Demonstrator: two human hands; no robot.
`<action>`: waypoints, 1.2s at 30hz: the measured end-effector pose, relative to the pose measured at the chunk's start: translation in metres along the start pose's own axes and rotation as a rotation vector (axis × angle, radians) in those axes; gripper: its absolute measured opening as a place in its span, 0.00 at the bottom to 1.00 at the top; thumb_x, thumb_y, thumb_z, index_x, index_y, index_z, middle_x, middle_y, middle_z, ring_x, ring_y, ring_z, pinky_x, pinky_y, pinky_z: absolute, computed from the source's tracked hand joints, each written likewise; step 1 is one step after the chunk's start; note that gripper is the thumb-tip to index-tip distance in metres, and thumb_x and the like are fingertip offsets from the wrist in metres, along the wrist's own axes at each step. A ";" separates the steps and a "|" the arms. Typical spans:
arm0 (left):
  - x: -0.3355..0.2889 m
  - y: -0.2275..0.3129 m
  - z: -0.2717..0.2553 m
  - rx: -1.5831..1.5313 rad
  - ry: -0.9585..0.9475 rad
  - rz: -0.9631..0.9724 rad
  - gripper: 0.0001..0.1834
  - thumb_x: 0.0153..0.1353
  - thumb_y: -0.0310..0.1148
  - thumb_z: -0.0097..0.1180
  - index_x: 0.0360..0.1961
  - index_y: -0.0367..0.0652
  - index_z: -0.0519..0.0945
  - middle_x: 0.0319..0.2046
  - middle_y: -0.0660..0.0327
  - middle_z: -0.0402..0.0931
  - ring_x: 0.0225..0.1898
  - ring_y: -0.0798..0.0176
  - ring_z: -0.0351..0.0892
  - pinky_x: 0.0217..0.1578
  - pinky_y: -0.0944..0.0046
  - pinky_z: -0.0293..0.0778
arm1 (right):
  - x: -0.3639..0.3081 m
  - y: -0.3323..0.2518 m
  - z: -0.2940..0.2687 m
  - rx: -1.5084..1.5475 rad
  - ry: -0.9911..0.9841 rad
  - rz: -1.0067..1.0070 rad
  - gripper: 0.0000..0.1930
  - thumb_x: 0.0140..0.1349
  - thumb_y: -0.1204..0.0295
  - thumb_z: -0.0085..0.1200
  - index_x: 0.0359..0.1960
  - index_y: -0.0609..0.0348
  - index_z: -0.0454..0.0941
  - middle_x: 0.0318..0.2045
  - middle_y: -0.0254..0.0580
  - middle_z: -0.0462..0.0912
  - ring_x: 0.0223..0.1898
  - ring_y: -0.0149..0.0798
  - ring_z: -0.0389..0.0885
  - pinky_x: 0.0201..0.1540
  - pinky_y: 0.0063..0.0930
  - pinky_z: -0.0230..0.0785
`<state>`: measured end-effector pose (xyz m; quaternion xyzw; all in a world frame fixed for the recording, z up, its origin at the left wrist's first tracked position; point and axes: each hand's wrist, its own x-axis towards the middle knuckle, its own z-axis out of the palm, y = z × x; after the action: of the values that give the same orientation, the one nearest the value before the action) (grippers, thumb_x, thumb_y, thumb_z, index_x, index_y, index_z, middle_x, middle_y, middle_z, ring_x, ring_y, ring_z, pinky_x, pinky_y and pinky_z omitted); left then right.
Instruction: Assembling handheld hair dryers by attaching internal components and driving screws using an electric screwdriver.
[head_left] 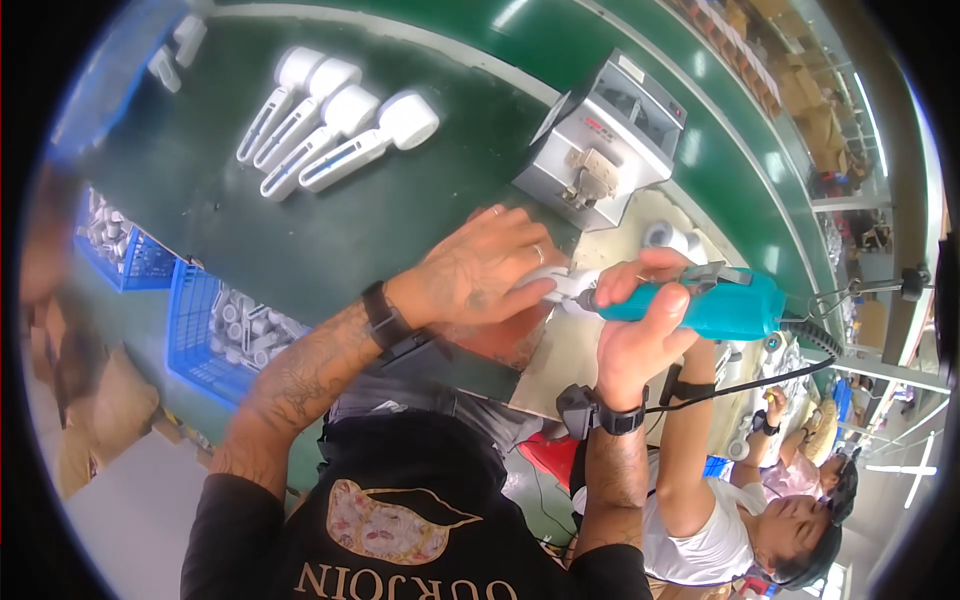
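Note:
My left hand [487, 262] is closed around a white plastic part [562, 284], of which only a piece shows past the fingers. A teal electric screwdriver [738, 304] lies sideways in my right hand [648, 325], its dark tip pointing left at the white part. Whether the tip touches a screw is hidden. Beyond my left hand, several white plastic handles with round heads [408, 121] lie side by side on the dark green table [330, 235]. A reddish patch [495, 335] of the work surface shows below my left hand.
A grey metal machine [605, 140] stands just beyond my hands. Small white rolls [668, 238] sit beside it. Blue crates [178, 330] of white parts are at the left. The screwdriver's black cable [760, 378] loops at the right, near a person in a white shirt [700, 530].

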<state>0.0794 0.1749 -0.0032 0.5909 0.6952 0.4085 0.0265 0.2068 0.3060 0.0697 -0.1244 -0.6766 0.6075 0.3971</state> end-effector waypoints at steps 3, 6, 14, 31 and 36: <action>0.001 0.001 0.002 -0.009 -0.019 -0.016 0.15 0.65 0.40 0.59 0.52 0.51 0.83 0.42 0.62 0.77 0.47 0.55 0.73 0.52 0.53 0.67 | -0.003 0.001 -0.004 0.030 -0.023 -0.015 0.33 0.71 0.42 0.54 0.47 0.68 0.71 0.22 0.40 0.71 0.22 0.37 0.72 0.27 0.32 0.67; -0.001 0.001 0.002 0.017 -0.029 -0.011 0.15 0.65 0.39 0.59 0.52 0.51 0.84 0.42 0.62 0.77 0.46 0.55 0.73 0.52 0.53 0.67 | -0.003 0.004 -0.005 0.045 -0.040 -0.007 0.32 0.71 0.43 0.54 0.47 0.68 0.71 0.22 0.39 0.71 0.22 0.37 0.72 0.27 0.33 0.68; 0.000 0.004 0.002 0.015 -0.055 -0.014 0.16 0.65 0.39 0.58 0.53 0.50 0.83 0.43 0.62 0.77 0.46 0.54 0.73 0.52 0.53 0.67 | -0.006 0.017 -0.003 0.085 -0.064 0.013 0.27 0.71 0.47 0.56 0.41 0.65 0.70 0.21 0.39 0.70 0.22 0.38 0.72 0.26 0.34 0.68; -0.019 0.015 -0.002 -0.028 0.021 0.301 0.22 0.56 0.38 0.72 0.51 0.50 0.82 0.49 0.61 0.83 0.50 0.55 0.83 0.48 0.54 0.77 | -0.028 -0.014 -0.006 0.199 0.072 0.188 0.28 0.69 0.40 0.53 0.38 0.57 0.70 0.19 0.36 0.69 0.20 0.35 0.70 0.24 0.31 0.65; -0.051 0.012 -0.038 0.148 0.223 -0.011 0.18 0.56 0.35 0.73 0.48 0.47 0.85 0.44 0.59 0.85 0.44 0.51 0.85 0.45 0.55 0.80 | -0.059 -0.052 -0.048 0.176 0.085 -0.020 0.37 0.63 0.30 0.50 0.38 0.57 0.64 0.17 0.34 0.68 0.15 0.32 0.67 0.18 0.27 0.62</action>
<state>0.0847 0.1115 0.0070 0.5382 0.7253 0.4191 -0.0926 0.2951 0.2902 0.0923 -0.1081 -0.6042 0.6548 0.4409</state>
